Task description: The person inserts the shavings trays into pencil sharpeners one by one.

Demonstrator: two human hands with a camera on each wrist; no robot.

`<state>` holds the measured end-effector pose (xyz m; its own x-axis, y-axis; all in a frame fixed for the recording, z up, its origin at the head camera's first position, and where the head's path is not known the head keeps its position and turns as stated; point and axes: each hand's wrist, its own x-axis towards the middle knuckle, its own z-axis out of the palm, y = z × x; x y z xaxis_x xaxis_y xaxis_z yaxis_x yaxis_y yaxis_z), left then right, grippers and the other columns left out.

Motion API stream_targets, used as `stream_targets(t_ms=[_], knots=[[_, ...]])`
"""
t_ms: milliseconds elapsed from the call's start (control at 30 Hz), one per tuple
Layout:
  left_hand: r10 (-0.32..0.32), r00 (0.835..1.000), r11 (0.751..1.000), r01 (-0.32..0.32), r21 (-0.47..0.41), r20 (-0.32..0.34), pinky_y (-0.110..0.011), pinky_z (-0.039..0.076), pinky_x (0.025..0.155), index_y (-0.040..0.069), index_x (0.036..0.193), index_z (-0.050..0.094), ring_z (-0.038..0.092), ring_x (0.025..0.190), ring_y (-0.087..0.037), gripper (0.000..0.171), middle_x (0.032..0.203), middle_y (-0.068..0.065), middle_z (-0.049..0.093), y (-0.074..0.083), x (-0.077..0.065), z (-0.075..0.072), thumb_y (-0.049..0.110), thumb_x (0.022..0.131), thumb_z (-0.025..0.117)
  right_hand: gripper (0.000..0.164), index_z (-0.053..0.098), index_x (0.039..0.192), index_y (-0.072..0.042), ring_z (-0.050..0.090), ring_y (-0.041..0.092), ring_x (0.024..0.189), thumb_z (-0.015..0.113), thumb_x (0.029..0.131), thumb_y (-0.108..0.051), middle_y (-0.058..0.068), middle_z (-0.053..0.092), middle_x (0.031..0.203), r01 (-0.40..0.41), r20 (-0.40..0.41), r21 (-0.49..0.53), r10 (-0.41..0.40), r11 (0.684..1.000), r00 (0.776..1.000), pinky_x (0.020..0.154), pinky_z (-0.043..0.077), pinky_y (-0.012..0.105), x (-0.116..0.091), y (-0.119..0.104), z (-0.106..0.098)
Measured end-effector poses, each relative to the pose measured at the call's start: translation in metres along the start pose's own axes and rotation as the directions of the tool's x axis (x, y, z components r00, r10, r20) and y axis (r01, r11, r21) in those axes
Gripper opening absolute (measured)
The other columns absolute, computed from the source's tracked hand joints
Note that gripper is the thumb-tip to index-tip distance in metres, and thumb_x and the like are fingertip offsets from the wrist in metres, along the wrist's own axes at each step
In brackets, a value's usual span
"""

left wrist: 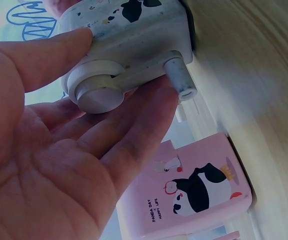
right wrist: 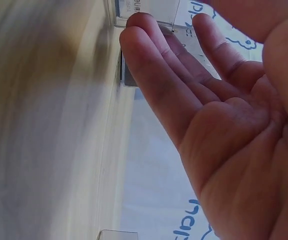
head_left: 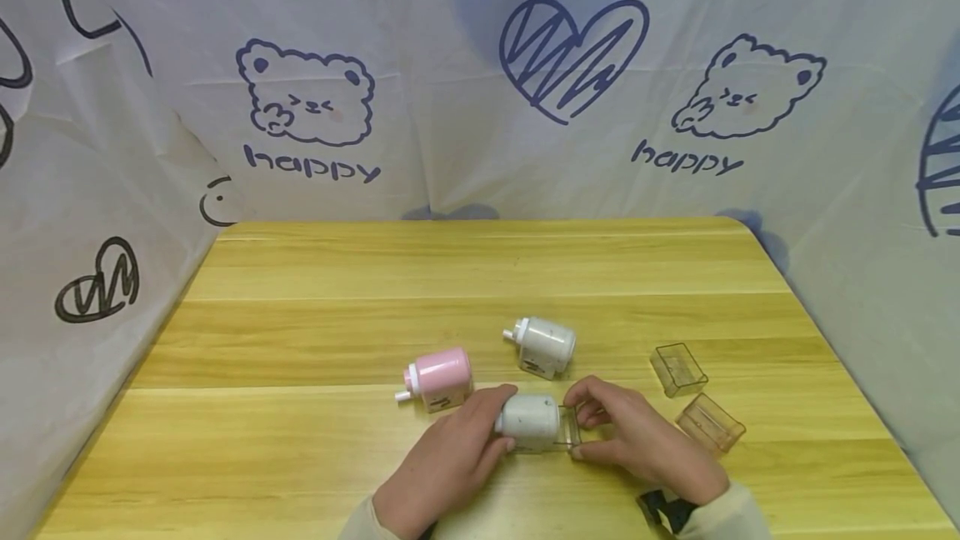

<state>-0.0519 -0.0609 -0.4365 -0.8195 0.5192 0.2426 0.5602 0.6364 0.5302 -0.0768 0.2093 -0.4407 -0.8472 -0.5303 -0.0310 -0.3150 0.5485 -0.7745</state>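
One hand, the left hand (head_left: 453,450), pinches a white sharpener (head_left: 529,417) in its fingers over the table (head_left: 285,457), the right hand (head_left: 645,442) pinches the clear box (head_left: 568,427) at its end, and only the left wrist view shows the knob (left wrist: 100,95).

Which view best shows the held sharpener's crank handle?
Left wrist view: the crank handle is close and unobstructed. In the head view, the left hand hides it; the right wrist view doesn't show it.

Head cam: above, fwd/down; wrist cams: close-up, sharing hands (head_left: 456,450) (head_left: 637,436) w/ head.
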Motion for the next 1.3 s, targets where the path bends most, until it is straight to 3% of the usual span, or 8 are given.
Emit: stream_targets(t_ms=[1300], knots=[[-0.001,1.0,1.0,0.001,0.008,-0.005,-0.035,0.045,0.093,0.013,0.14,0.039,0.056,0.112,-0.017,0.053,0.13,-0.002,0.053,0.0001,-0.0001,0.0003,0.027,0.093,0.059,0.045,0.053,0.114,-0.018,0.06,0.013,0.095,0.078,0.076,-0.021,-0.006,0.059,0.105,0.05,-0.034,0.005,-0.05,0.999,0.998,0.084,0.05,0.032,0.0034,-0.0037,0.0098]])
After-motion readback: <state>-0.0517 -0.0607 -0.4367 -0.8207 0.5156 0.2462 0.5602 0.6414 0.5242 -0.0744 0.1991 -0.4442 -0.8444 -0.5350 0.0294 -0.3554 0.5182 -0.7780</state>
